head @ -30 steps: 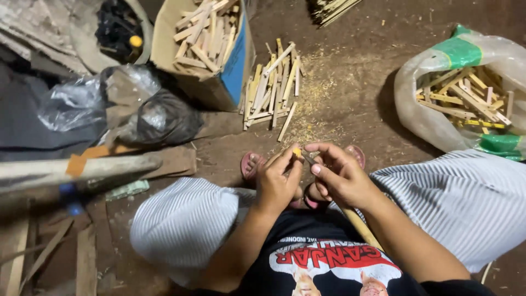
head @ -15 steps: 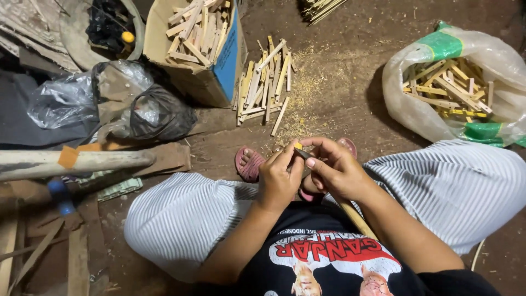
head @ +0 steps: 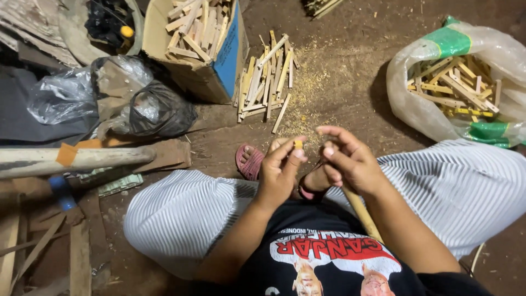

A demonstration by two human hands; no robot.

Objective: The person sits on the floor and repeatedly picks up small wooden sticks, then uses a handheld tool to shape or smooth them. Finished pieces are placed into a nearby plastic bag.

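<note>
I sit on the dirt floor with my hands together over my feet. My left hand (head: 278, 174) pinches a small yellowish wood piece (head: 297, 144) between thumb and fingertips. Close beside it, my right hand (head: 350, 163) is curled around a pale wooden handle (head: 361, 215) that slants down toward my lap; its upper end is hidden by the fingers. The right fingertips are just apart from the wood piece. A loose pile of short wood sticks (head: 268, 82) lies on the ground ahead of my hands.
A cardboard box (head: 224, 60) of sticks stands at the back left. A clear plastic sack (head: 416, 104) of sticks lies at the right. Black bag (head: 159, 112), crumpled clear bag (head: 60, 96), a long pole (head: 76, 159) and planks (head: 79, 257) crowd the left. Pink sandal (head: 249, 163) under my hands.
My hands stay together at the wood piece, with the fingers shifting slightly. The view has drifted a little; nothing on the floor has moved.
</note>
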